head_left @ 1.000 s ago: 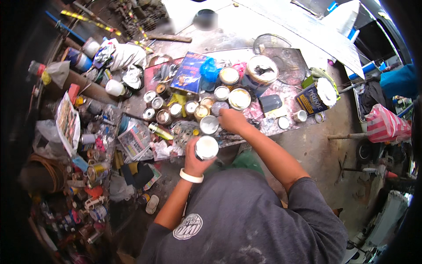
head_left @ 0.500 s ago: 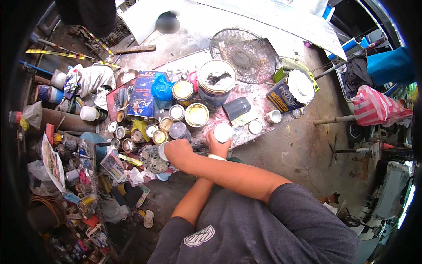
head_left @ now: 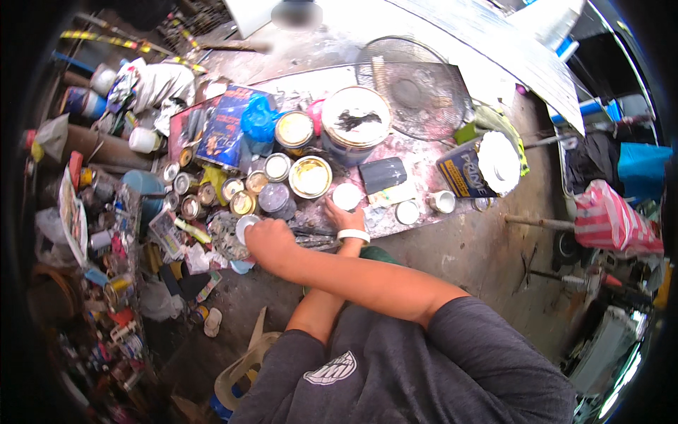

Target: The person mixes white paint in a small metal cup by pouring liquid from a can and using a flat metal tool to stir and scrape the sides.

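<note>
My forearms are crossed, the right over the left. My left hand point(head_left: 344, 215), with a pale band at its wrist, has its fingers curled against a small white round container point(head_left: 346, 197) at the table's near side. Across to the left, my right hand point(head_left: 270, 242) is closed on the edge of a pale round cup or lid point(head_left: 246, 228), mostly covered by the fingers. Beside the hands stand a grey-topped can point(head_left: 274, 198) and a yellow-rimmed paint can point(head_left: 310, 177). A dark rectangular block point(head_left: 382, 174) lies right of the white container.
The table holds several small cans, a large paint bucket point(head_left: 355, 121), a blue plastic bag point(head_left: 258, 120), and a fan grille point(head_left: 409, 85). A rectangular tin point(head_left: 458, 173) stands at right. Cluttered shelving point(head_left: 113, 283) flanks the left; a plastic chair point(head_left: 236, 367) is near my left side.
The view has shifted slightly. My left hand has moved the white container a little away from me, and it looks lower. The right hand stays near the same cans with its round thing.
</note>
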Demonstrator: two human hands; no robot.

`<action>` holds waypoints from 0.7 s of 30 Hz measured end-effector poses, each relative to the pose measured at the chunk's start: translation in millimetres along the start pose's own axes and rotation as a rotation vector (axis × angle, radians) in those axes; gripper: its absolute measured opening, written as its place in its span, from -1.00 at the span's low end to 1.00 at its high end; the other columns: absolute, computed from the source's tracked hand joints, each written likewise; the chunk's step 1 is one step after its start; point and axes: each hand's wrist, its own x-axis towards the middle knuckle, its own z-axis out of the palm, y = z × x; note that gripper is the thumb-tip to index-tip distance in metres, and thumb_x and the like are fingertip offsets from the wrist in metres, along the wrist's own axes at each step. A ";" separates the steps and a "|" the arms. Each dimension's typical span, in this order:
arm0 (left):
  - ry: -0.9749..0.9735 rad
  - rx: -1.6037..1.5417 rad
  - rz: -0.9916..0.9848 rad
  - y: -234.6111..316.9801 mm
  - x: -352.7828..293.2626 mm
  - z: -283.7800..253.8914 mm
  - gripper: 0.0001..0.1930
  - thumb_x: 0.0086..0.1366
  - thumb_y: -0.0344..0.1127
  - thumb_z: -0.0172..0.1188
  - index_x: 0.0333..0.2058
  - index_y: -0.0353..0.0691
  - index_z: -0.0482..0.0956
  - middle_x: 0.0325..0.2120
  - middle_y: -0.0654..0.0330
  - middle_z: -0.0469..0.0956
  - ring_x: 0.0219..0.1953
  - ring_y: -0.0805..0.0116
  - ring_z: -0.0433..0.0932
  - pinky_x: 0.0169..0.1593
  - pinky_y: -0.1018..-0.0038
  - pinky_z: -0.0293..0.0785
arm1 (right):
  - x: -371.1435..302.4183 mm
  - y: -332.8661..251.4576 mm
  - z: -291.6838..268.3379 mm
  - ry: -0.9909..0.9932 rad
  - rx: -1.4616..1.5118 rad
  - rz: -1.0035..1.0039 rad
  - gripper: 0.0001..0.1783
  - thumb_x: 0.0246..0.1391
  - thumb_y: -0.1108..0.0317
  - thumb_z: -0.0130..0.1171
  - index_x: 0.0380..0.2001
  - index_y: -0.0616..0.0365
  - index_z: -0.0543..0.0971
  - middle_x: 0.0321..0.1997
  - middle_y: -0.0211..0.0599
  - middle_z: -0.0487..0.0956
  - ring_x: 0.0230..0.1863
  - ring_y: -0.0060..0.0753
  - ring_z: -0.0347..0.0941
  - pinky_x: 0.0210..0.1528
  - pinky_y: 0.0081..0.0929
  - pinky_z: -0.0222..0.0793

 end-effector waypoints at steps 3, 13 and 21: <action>-0.172 -0.057 0.067 3.7 -43.4 -36.4 0.04 -0.02 -0.37 0.34 0.40 -0.29 -0.08 0.32 -0.26 0.06 0.36 -0.29 0.03 0.40 0.01 -0.01 | 3.2 11.5 -1.9 -0.038 0.045 -0.008 -0.85 -0.01 0.34 0.23 -0.36 0.16 0.61 -0.38 -0.14 0.67 -0.32 -0.11 0.66 -0.34 -0.17 0.57; 0.277 -0.498 -0.644 -55.7 -7.9 -162.6 0.14 0.08 -0.03 0.47 0.40 -0.41 -0.14 0.25 -0.22 0.22 0.23 -0.04 0.32 0.27 0.20 0.29 | 17.9 33.1 -16.1 -0.031 0.176 -0.135 -0.77 0.18 0.22 0.15 -0.26 0.16 0.55 -0.26 -0.01 0.62 -0.24 0.12 0.57 -0.22 -0.02 0.46; 0.279 -0.826 -0.880 -46.2 40.1 -161.7 0.03 0.05 -0.41 0.31 0.40 -0.38 -0.17 0.22 -0.20 0.32 0.15 0.01 0.46 0.19 0.24 0.42 | 11.6 35.5 -11.1 -0.026 0.125 -0.328 -0.73 0.21 0.21 0.15 -0.14 0.14 0.62 -0.24 -0.09 0.63 -0.20 0.04 0.57 -0.19 -0.11 0.48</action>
